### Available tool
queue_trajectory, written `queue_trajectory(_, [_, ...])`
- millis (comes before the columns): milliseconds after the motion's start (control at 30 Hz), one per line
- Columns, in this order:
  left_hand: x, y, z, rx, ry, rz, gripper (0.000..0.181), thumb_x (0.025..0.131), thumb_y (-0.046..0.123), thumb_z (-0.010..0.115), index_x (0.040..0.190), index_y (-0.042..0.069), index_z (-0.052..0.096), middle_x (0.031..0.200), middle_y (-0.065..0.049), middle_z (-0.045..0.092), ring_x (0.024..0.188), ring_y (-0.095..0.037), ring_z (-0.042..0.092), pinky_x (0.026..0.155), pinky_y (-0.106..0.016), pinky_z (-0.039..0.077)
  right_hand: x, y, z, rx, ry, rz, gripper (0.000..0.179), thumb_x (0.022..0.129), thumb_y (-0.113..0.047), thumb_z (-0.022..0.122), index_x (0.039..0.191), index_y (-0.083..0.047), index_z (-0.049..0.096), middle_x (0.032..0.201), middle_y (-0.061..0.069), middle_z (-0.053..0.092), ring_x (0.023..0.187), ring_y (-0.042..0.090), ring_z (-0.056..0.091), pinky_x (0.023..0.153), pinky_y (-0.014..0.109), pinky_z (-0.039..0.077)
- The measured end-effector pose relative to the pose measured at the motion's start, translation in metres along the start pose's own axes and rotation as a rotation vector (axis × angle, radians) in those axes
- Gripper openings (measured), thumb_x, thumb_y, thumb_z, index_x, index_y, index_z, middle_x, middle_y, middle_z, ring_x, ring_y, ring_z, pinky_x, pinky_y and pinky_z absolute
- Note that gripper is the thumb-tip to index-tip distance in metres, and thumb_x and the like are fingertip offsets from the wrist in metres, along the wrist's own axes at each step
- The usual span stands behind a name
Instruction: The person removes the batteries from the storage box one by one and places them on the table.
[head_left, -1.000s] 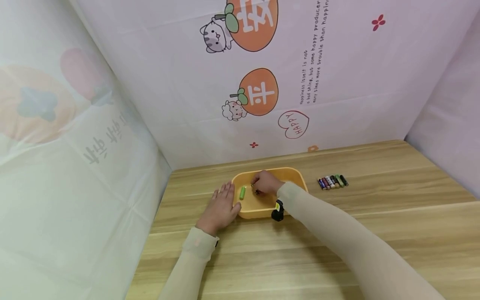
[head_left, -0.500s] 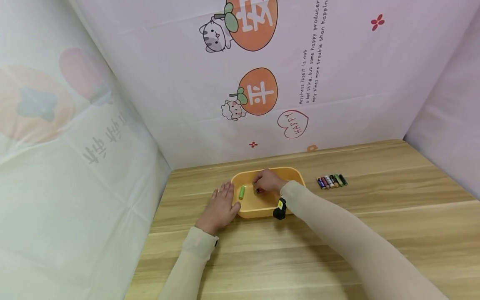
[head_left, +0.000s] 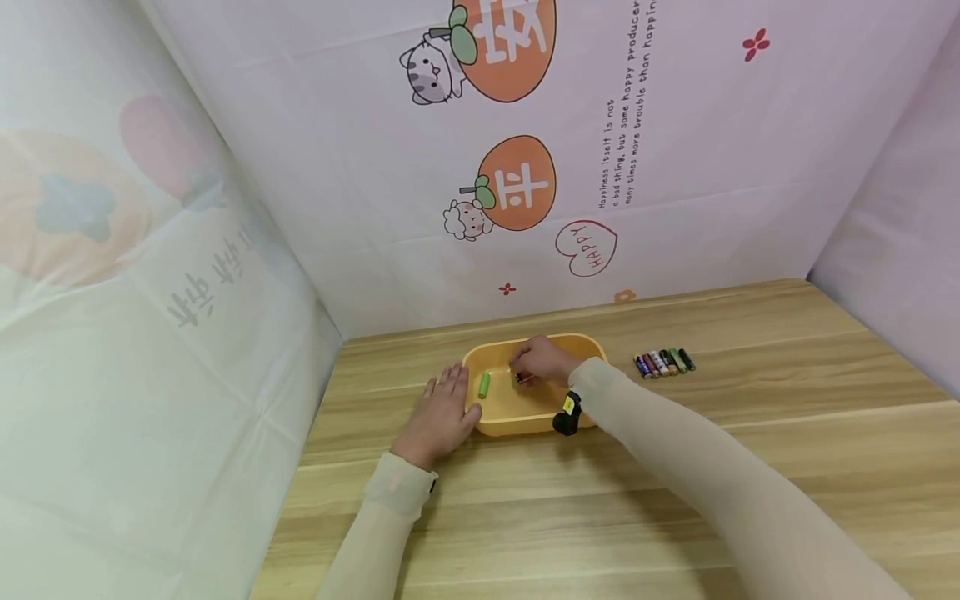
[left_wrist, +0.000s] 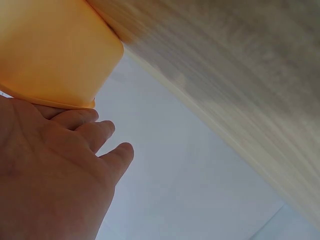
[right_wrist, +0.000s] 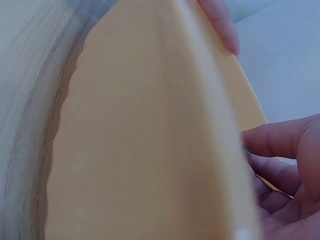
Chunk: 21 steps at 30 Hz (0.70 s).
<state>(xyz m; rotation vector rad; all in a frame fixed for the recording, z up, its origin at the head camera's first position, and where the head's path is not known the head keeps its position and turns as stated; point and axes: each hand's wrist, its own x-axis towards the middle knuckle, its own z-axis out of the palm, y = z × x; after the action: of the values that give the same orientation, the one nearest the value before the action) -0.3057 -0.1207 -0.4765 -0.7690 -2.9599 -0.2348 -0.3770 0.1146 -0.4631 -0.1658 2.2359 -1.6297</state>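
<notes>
A shallow yellow tray [head_left: 512,427] lies on the table, with a light green battery [head_left: 483,385] at its left end. My left hand [head_left: 441,419] rests against the tray's left side; its fingers lie along the rim, as the left wrist view shows too. Inside the tray is my right hand [head_left: 543,361], thumb and fingers pinching a small dark battery [head_left: 519,378] that they mostly hide. From the right wrist camera, the tray wall [right_wrist: 130,125] covers part of that hand, and only a speck of green shows at the fingertips [right_wrist: 255,141].
Right of the tray, several batteries [head_left: 664,363] of different colours lie side by side on the wooden table [head_left: 525,517]. A printed white cloth [head_left: 390,275] hangs behind the table, and plain white cloth [head_left: 225,417] on the left.
My right hand has shifted slightly to the right inside the tray, and its wrist has turned a little. The left hand, the green battery and the row of batteries stay put.
</notes>
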Motion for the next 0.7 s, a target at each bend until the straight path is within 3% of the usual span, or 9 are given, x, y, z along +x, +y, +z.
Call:
queue_trajectory(233, [0.001, 0.000, 0.000, -0.013, 0.023, 0.013, 0.066, 0.102, 0.036, 0.035, 0.153, -0.003, 0.021, 0.159, -0.018, 0.019, 0.146, -0.030, 0.015, 0.115, -0.050, 0.015, -0.004, 0.000, -0.009, 0.035, -0.033, 0.007, 0.031, 0.091, -0.001, 0.060, 0.118, 0.013, 0.059, 0.104, 0.021, 0.062, 0.079, 0.023, 0.061, 0.078, 0.043, 0.056])
queue_trajectory(467, [0.000, 0.001, 0.001, -0.017, 0.011, 0.006, 0.066, 0.102, 0.037, 0.035, 0.154, -0.002, 0.019, 0.160, -0.015, 0.015, 0.146, -0.030, 0.015, 0.116, -0.048, 0.013, -0.013, -0.001, -0.015, -0.027, -0.045, -0.014, 0.031, 0.093, -0.004, 0.058, 0.119, 0.013, 0.058, 0.109, 0.025, 0.062, 0.080, 0.025, 0.062, 0.079, 0.044, 0.055])
queue_trajectory(700, [-0.001, 0.001, 0.000, -0.029, 0.014, 0.001, 0.066, 0.102, 0.037, 0.035, 0.153, -0.002, 0.019, 0.160, -0.016, 0.017, 0.146, -0.028, 0.013, 0.116, -0.048, 0.013, -0.018, -0.003, -0.022, 0.019, -0.036, -0.007, 0.034, 0.093, -0.003, 0.057, 0.122, 0.015, 0.055, 0.117, 0.030, 0.057, 0.080, 0.020, 0.059, 0.084, 0.045, 0.053])
